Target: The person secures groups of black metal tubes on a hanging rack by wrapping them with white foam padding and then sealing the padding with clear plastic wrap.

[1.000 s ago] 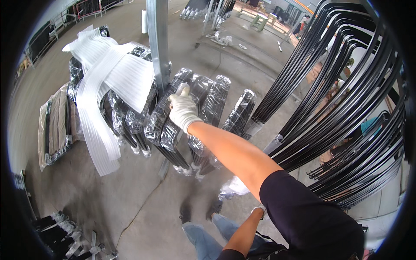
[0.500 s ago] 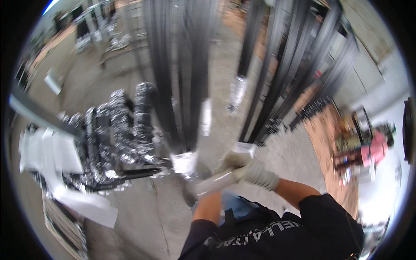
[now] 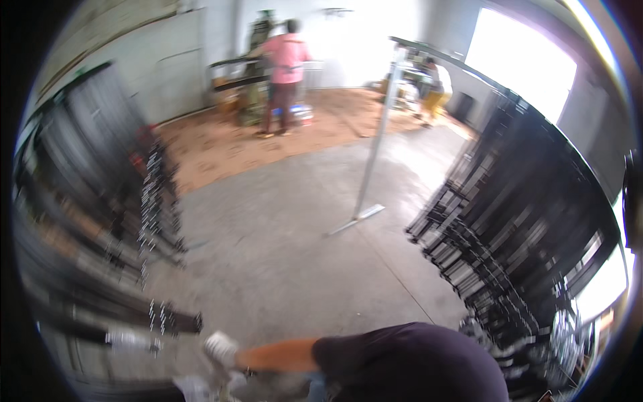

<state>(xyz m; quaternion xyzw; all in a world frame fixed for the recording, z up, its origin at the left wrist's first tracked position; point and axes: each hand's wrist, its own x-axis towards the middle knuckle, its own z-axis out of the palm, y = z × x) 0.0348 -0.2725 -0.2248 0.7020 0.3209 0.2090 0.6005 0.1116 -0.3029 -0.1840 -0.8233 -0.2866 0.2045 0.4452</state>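
Observation:
My right hand (image 3: 222,349), in a pale glove, is at the lower left with its arm stretched across from the right. Motion smears its fingers, so its grip does not show. Just under it is a pale blurred shape (image 3: 234,383), and whether that is my left hand I cannot make out. Nearest to the right hand are the lower ends of long black bars (image 3: 177,320) hanging at the left. Clear wrapping (image 3: 130,340) covers the end of one bar. Another whitish, wrapped-looking end (image 3: 193,388) lies at the bottom edge, partly cut off.
More black bars (image 3: 87,154) hang in a row at the left, and another dense row (image 3: 529,214) hangs at the right. Between them stands a thin metal post (image 3: 376,147) with a flat foot. Brown sheeting (image 3: 221,154) covers the far floor, where two people (image 3: 287,57) work at machines.
My view has swung far to the right. The wrapped bundles at the left have left the picture. My gloved hands, together near the middle before, now lie toward the lower left edge.

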